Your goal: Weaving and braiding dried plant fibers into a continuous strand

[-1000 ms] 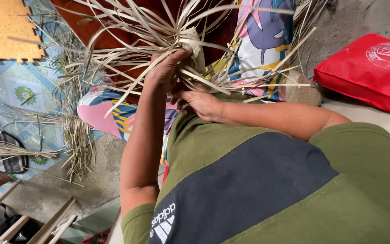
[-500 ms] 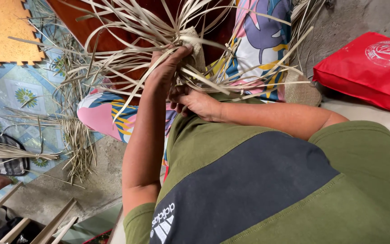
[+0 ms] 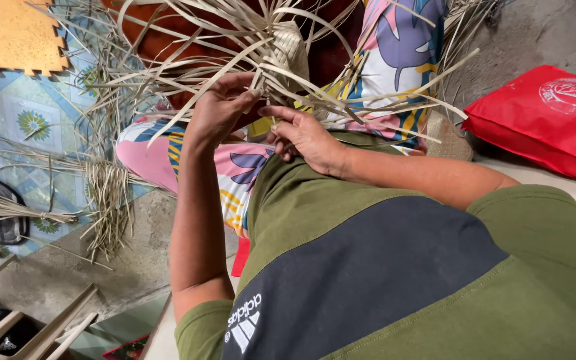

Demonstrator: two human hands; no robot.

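Shirt (image 3: 395, 280): olive green with a dark panel, filling the lower right of the frame. Both bare forearms extend from it toward upper centre.

Floor (image 3: 68, 267): grey concrete at lower left, with a patterned blue-green sheet (image 3: 15, 127) above it and an orange foam mat (image 3: 8, 33) in the upper left corner.

Bag (image 3: 548, 117): red, flat, at the right edge, well apart from the hands.

Trousers (image 3: 395, 47): multicoloured print, visible under and behind the work at upper centre and centre left.

Strips (image 3: 188, 73): pale dried leaf strips fanning outward in all directions across the upper half of the frame. They radiate from the woven piece (image 3: 291, 47), a small tan plaited section at upper centre, just above both hands. A separate loose bundle (image 3: 105, 200) lies on the floor at left.

Left hand (image 3: 218, 110): fingers curled, thumb and fingertips pinched closed on strips just below the woven piece.

Right hand (image 3: 308, 137): just beside the left hand, to its right. Fingers are partly curled around strips running across the palm side; the index finger is extended toward the left hand. Whether the grip is fully closed cannot be told, as the fingertips are hidden among the strips.

Wooden slats (image 3: 48, 333): lower left corner.
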